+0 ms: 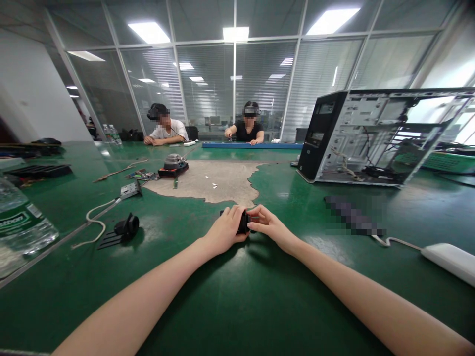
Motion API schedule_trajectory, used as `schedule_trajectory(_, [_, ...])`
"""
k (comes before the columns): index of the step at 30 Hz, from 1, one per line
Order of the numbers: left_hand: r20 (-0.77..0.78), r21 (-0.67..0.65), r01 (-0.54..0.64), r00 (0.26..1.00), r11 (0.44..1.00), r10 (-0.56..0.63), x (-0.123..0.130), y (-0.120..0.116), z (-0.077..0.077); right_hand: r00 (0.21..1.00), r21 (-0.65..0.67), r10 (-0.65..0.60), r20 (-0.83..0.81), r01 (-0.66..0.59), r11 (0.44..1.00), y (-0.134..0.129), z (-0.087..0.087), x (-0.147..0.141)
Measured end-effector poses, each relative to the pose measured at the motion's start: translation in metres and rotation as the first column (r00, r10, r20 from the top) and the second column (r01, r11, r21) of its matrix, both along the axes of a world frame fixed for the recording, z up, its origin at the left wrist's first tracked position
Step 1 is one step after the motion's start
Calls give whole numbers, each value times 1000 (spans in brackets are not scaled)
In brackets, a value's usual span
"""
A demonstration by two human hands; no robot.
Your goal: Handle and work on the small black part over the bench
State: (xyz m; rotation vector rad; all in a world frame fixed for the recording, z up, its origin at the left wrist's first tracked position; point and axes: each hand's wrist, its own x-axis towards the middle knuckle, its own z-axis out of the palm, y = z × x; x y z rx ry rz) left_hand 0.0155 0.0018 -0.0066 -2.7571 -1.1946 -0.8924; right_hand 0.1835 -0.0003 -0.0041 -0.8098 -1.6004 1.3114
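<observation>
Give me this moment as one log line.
left-hand grip: holding black part | right-hand grip: at its right side | green table: open computer case, right front

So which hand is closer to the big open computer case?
The right hand: it's nearer the camera than the computer case and left of it. The left hand is farther left, holding a small black part.

The bottle (40, 235) wears a green label (27, 216) – its white lettering (14, 221) illegible. The computer case (325, 121) carries a badge (310, 153) (apparently "hp", though tiny).
</observation>
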Motion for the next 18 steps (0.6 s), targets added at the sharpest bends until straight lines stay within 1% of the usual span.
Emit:
schedule_trajectory(4, [1, 3, 7, 1000, 1000, -7, 0, 0, 0, 1000, 17, -21, -3, 21, 1000, 0, -2, 0])
schedule_trajectory(9, [19, -29, 10, 1000, 1000, -9, 0, -1, 1, 999, -7, -41, 28, 41, 999, 3, -7, 0])
schedule_trajectory(12, [16, -34, 7, 1000, 999, -6, 0, -2, 3, 999, -3, -18, 39, 18, 1000, 2, -4, 1])
schedule_trajectory(15, [5, -24, 10, 1000, 1000, -10, 0, -2, 3, 1000, 9, 11, 12, -11, 1000, 0, 0, 0])
schedule_trajectory(18, [4, -12, 10, 1000, 1000, -10, 0, -1, 3, 1000, 13, -2, -2, 2, 1000, -2, 1, 0])
